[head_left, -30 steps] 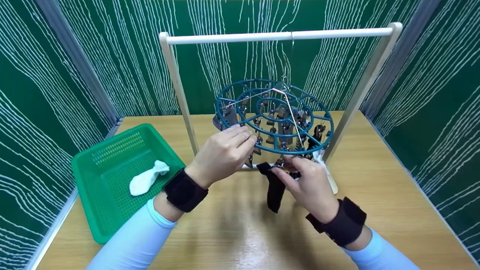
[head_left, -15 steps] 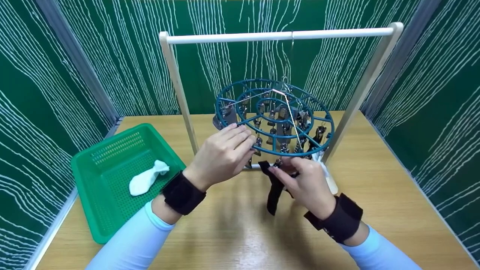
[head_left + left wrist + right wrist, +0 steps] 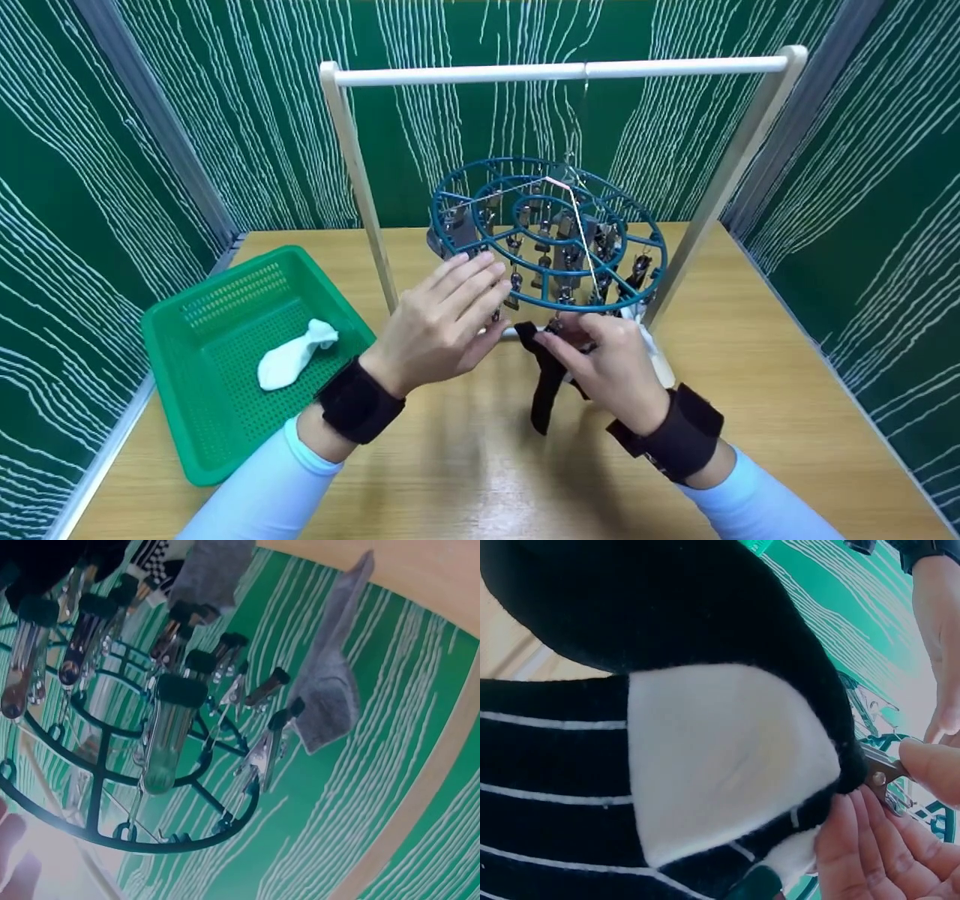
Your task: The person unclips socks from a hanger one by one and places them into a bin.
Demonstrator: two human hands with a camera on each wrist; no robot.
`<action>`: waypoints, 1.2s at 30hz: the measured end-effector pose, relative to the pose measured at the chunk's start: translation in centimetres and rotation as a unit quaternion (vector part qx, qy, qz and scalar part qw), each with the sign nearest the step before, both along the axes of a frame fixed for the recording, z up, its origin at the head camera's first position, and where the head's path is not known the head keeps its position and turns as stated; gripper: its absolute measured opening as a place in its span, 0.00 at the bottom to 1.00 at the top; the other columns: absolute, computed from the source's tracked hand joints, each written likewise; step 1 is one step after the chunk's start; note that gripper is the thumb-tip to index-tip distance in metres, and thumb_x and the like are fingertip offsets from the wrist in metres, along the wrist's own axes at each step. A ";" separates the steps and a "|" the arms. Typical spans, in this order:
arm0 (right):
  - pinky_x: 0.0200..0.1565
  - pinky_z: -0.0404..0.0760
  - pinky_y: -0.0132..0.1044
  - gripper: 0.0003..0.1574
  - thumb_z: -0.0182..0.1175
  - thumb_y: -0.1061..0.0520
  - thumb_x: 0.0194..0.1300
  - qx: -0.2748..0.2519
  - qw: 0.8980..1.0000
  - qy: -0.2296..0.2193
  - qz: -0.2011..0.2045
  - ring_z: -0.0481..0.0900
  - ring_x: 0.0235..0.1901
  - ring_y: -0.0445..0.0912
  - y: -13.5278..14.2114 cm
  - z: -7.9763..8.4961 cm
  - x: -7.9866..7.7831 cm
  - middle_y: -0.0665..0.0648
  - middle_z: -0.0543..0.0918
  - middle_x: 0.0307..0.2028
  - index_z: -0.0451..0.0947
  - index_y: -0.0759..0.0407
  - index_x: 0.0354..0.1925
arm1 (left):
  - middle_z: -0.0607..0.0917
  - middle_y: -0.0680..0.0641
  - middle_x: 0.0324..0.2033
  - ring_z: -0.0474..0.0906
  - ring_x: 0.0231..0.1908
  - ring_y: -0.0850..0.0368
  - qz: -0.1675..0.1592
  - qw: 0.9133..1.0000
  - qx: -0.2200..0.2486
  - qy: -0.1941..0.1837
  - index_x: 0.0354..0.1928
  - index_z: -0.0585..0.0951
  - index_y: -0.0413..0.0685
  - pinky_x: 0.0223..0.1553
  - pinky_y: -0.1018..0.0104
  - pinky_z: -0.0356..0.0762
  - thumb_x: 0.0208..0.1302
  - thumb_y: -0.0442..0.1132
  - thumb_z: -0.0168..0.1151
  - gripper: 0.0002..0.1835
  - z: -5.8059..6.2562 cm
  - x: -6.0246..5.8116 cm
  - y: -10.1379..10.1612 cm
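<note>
A round teal hanger (image 3: 574, 307) with rings of metal clips hangs tilted from a wooden stand. Below its front rim, my right hand (image 3: 619, 361) pinches a metal clip (image 3: 880, 774) between thumb and fingers at the upper end of a black sock (image 3: 549, 382). Close up in the right wrist view, a white patch (image 3: 727, 757) and thin white stripes show beside the black fabric; whether they belong to the same sock I cannot tell. My left hand (image 3: 446, 322), fingers extended, is at the rim's left front; its contact with the rim is unclear.
A green basket (image 3: 172, 405) at the left holds one white sock (image 3: 294, 358). The stand's top bar (image 3: 480, 73) crosses above the hanger. A grey sock (image 3: 330, 690) hangs from a clip in the left wrist view, with other socks clipped nearby.
My left hand's fingers have straightened, and the hand has shifted slightly down. The black sock's lower end has swung a little left and down. My right hand stays at the clip.
</note>
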State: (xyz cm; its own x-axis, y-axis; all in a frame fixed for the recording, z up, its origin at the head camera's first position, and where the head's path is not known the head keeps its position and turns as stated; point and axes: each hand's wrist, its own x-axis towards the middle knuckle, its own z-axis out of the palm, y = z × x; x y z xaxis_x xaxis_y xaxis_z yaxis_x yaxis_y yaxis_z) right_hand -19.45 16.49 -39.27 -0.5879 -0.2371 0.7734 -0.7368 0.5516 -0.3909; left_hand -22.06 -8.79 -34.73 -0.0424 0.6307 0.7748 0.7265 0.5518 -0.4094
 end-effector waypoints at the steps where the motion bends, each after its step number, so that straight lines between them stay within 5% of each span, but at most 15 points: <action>1: 0.28 0.84 0.26 0.08 0.79 0.69 0.60 0.000 1.000 -0.001 0.000 0.88 0.23 0.45 0.0 0.0 0.0 0.57 0.92 0.27 0.88 0.67 0.36 | 0.92 0.40 0.54 0.88 0.61 0.45 -0.009 1.000 0.004 0.005 0.55 0.89 0.40 0.67 0.52 0.85 0.67 0.46 0.77 0.21 -0.2 0.1 0.0; 7: 0.28 0.82 0.26 0.06 0.78 0.68 0.61 0.002 1.000 -0.014 -0.004 0.87 0.23 0.44 -0.1 0.3 0.1 0.55 0.91 0.26 0.88 0.65 0.35 | 0.92 0.42 0.49 0.89 0.55 0.46 -0.054 0.998 0.015 0.033 0.51 0.88 0.40 0.61 0.56 0.88 0.73 0.45 0.70 0.15 -1.1 0.8 0.0; 14: 0.29 0.82 0.24 0.07 0.77 0.67 0.63 0.005 0.999 -0.031 -0.012 0.87 0.24 0.42 0.0 0.3 0.1 0.54 0.90 0.25 0.86 0.63 0.32 | 0.91 0.45 0.44 0.88 0.45 0.51 -0.067 0.997 -0.008 0.030 0.48 0.88 0.42 0.50 0.63 0.90 0.65 0.45 0.77 0.16 -3.6 1.1 0.5; 20: 0.26 0.79 0.24 0.09 0.77 0.66 0.64 0.005 0.999 -0.037 -0.014 0.83 0.22 0.40 -0.1 0.2 0.3 0.52 0.88 0.24 0.85 0.62 0.30 | 0.90 0.47 0.41 0.87 0.42 0.53 -0.074 0.995 -0.017 -0.059 0.44 0.87 0.43 0.47 0.66 0.90 0.57 0.42 0.83 0.17 -6.3 1.1 1.1; 26: 0.28 0.82 0.24 0.07 0.77 0.67 0.64 0.002 1.000 -0.031 -0.001 0.86 0.23 0.42 -0.2 0.2 0.4 0.53 0.91 0.27 0.86 0.63 0.33 | 0.91 0.49 0.39 0.90 0.41 0.55 -0.043 0.982 -0.031 -0.180 0.42 0.88 0.46 0.47 0.66 0.90 0.67 0.43 0.77 0.10 -8.0 0.7 1.5; 29: 0.30 0.84 0.24 0.06 0.77 0.67 0.64 0.002 0.999 -0.036 0.005 0.88 0.25 0.43 -0.2 0.2 0.4 0.54 0.92 0.28 0.87 0.65 0.35 | 0.92 0.47 0.42 0.91 0.43 0.54 -0.017 0.969 -0.030 -0.247 0.47 0.88 0.43 0.47 0.65 0.91 0.73 0.46 0.74 0.13 -8.5 0.5 1.6; 32: 0.31 0.85 0.24 0.06 0.77 0.67 0.64 0.002 0.999 -0.042 0.006 0.88 0.25 0.44 -0.3 0.4 0.4 0.55 0.92 0.29 0.87 0.66 0.36 | 0.93 0.43 0.46 0.92 0.45 0.52 0.001 0.943 -0.010 -0.334 0.54 0.87 0.40 0.47 0.61 0.92 0.76 0.50 0.70 0.19 -8.7 0.3 1.8; 34: 0.30 0.84 0.24 0.06 0.77 0.68 0.64 0.002 0.999 -0.043 0.005 0.88 0.25 0.44 -0.3 0.4 0.5 0.55 0.92 0.29 0.87 0.66 0.36 | 0.93 0.41 0.49 0.92 0.46 0.50 0.006 0.913 0.011 -0.408 0.59 0.85 0.40 0.48 0.57 0.92 0.77 0.52 0.68 0.23 -8.7 0.1 1.9; 36: 0.31 0.84 0.24 0.06 0.76 0.68 0.64 0.002 0.999 -0.045 0.005 0.88 0.25 0.45 -0.3 0.5 0.5 0.55 0.92 0.29 0.87 0.66 0.36 | 0.92 0.40 0.54 0.92 0.50 0.47 0.006 0.873 0.032 -0.487 0.65 0.83 0.42 0.52 0.53 0.92 0.78 0.54 0.67 0.26 -8.7 -0.2 2.0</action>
State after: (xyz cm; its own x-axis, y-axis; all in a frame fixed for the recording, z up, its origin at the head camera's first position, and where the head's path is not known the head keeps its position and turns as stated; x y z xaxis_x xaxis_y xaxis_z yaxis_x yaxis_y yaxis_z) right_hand -18.91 16.19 -38.76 -0.6529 -0.2455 0.7166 -0.7039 0.5462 -0.4541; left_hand -22.25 -6.80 -43.43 -0.7076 0.5819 0.4009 0.7062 0.5613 0.4315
